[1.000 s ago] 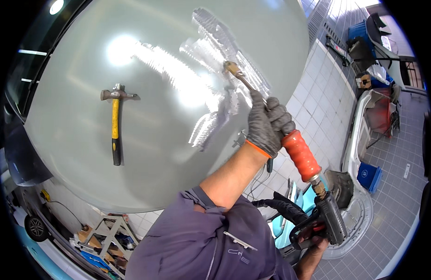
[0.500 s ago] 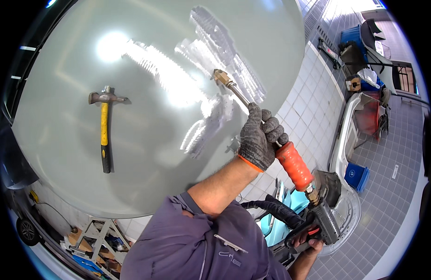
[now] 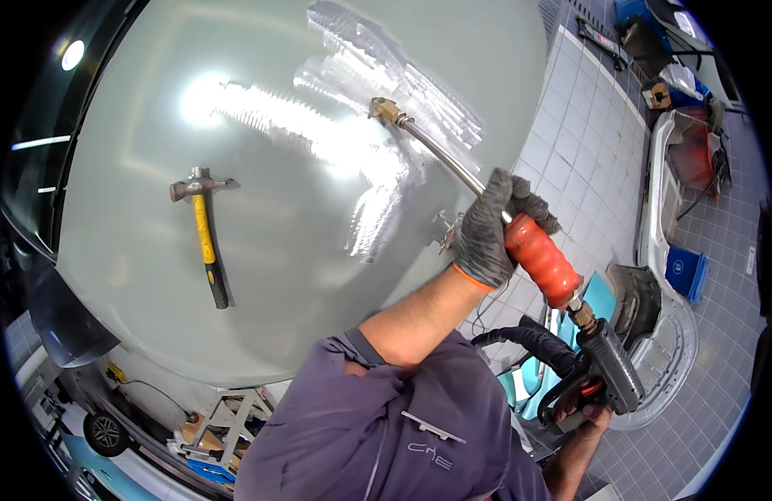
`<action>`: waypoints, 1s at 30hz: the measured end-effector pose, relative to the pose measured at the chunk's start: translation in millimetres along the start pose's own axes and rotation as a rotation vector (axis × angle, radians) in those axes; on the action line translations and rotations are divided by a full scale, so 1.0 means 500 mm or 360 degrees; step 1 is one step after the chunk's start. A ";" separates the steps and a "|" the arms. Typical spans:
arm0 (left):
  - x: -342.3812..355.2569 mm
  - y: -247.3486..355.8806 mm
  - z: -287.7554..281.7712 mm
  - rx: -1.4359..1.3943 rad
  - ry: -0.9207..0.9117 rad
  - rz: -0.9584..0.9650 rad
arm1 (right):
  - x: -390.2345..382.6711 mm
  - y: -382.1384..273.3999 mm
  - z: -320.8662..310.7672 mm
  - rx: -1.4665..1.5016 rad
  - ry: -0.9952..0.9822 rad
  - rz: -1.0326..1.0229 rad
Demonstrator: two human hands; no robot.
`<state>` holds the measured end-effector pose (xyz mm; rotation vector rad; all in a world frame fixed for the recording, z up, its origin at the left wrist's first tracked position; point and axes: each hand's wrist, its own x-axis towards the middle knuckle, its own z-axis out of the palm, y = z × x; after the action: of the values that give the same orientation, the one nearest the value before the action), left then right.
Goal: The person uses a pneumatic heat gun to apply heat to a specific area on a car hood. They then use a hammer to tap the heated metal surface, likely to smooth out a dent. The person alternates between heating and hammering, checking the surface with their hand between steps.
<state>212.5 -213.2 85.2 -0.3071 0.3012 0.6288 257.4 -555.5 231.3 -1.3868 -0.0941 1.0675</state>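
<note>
My left hand (image 3: 490,230), in a dark grey knit glove with an orange cuff, is closed round the steel rod of a slide hammer dent puller (image 3: 444,157), at the upper end of its red ribbed sliding weight (image 3: 545,260). My bare right hand (image 3: 595,422) grips the black pistol handle (image 3: 612,367) at the rod's lower end. A brass-coloured tip (image 3: 388,110) at the far end meets or hovers just over the bare metal patches (image 3: 378,184) on a grey-green car panel (image 3: 277,275); contact is unclear. Left of it lies a hammer (image 3: 204,230) with a yellow and black handle.
A black-sleeved cable (image 3: 524,341) runs from the pistol handle. A small metal clamp (image 3: 444,231) sits at the panel's right edge. On the tiled floor are a white body part (image 3: 666,200), a blue bin (image 3: 685,271) and a metal stand (image 3: 227,426).
My left hand has slid down the rod to the red weight. The view has shifted, and the tool's tip has moved up and left across the bare metal.
</note>
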 end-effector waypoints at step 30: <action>0.020 0.106 0.039 -0.0237 0.0058 -0.0026 | 0.036 0.023 0.005 -0.0021 -0.0026 -0.0017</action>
<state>191.3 -160.0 89.4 -0.4638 0.2870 0.6310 259.8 -543.9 213.1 -1.3881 -0.1203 1.0712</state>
